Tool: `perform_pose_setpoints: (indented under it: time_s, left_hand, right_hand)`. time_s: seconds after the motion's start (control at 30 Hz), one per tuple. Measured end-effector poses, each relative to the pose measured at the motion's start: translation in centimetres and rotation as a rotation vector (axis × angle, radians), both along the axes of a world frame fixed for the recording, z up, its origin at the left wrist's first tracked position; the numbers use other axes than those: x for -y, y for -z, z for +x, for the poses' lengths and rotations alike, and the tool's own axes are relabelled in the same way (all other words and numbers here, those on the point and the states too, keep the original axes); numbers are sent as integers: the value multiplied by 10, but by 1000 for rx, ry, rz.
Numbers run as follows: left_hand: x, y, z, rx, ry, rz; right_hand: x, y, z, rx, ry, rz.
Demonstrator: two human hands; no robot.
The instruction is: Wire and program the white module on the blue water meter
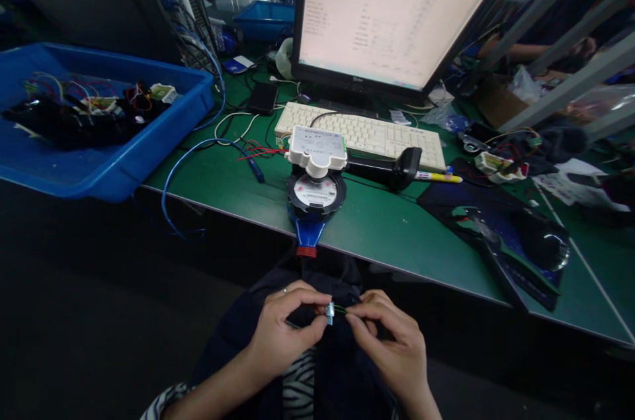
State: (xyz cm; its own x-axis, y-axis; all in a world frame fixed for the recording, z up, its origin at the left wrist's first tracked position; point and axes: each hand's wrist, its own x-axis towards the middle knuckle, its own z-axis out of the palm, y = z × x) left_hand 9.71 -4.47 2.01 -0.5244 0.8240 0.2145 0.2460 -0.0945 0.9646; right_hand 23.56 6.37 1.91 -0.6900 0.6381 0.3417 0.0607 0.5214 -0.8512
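Note:
Over my lap, my left hand [292, 324] pinches a small light-blue connector [330, 313] between thumb and fingertips. Thin dark-green wires [340, 309] run from the connector to my right hand [387, 334], whose thumb and forefinger are closed on them. Beyond my hands, at the table's front edge, lies a water meter [315, 194] with a blue body and a red threaded end pointing at me. A white plastic module [317, 147] sits at the meter's far side, with red wires [265, 150] coming out to its left.
A blue bin [178, 86] with wired parts stands at the left of the green table [233, 185]. Behind the meter are a keyboard [362, 132] and a monitor [357, 79]. A black handheld scanner [391, 167], a yellow pen [439, 177] and a dark glossy bag [501, 235] lie rightward.

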Motion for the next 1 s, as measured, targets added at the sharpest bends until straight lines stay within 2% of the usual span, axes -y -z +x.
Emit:
perform_pose_setpoints:
  time_s: [0.4, 0.63, 0.8, 1.0]
  left_hand:
    - [-2, -7, -3, -97, 7, 38]
    - [1, -3, -3, -122, 23, 29]
    - [1, -5, -2, -91, 35, 14]
    - [-3, -5, 1, 51, 71, -71]
  right_hand:
    - [-1, -2, 2, 34, -20, 42]
    - [5, -4, -3, -15, 5, 32]
    - [7, -1, -4, -2, -23, -11]
    - [19, 4, -2, 51, 10, -173]
